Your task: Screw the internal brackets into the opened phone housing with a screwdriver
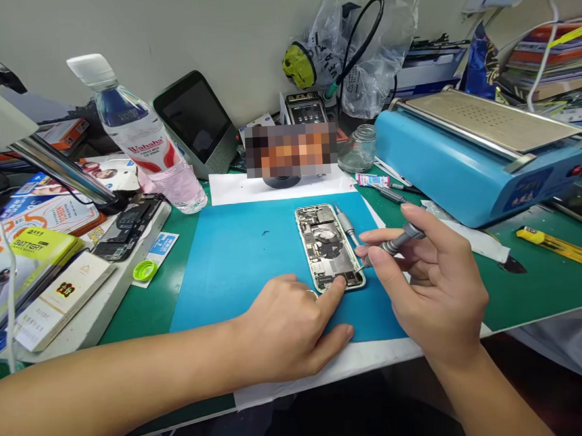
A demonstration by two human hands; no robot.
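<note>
An opened phone (326, 242) with its insides bare lies lengthwise on a blue mat (244, 260). My left hand (290, 326) rests on the mat, its fingers stretched out, with a fingertip pressing the phone's near end. My right hand (430, 282) pinches a grey screwdriver (394, 243) whose tip points at the phone's lower right edge. A second screwdriver (345, 222) lies on the mat just right of the phone.
A blue heating machine (475, 161) stands at the right. A water bottle (143, 138), a small screen (199, 121), a glass jar (358, 149), a yellow knife (562, 247), a green cap (144, 271) and boxes at the left surround the mat.
</note>
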